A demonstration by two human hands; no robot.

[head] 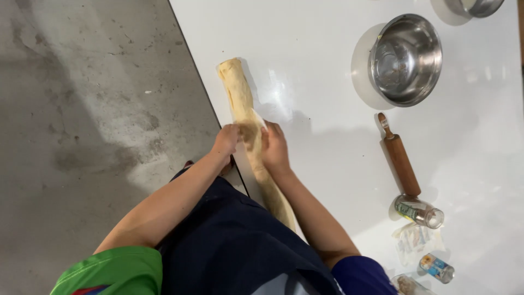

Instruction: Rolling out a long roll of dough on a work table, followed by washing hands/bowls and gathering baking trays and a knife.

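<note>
Dough roll [240, 98] lies pinched between left hand [225, 140] and right hand [274, 148] fingers at its middle

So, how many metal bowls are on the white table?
2: one whole metal bowl beyond the rolling pin, and another bowl cut by the top edge. More may be outside view.

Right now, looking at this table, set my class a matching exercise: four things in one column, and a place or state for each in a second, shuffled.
Things:
1. dough roll
2. steel bowl
3. rolling pin
4. glass jar

Places or states:
A. lying on its side next to the rolling pin's end
B. held between both hands at the table's edge
C. standing open, away from the hands
D. lying untouched between bowl and jar

Pairs: 1-B, 2-C, 3-D, 4-A
</note>
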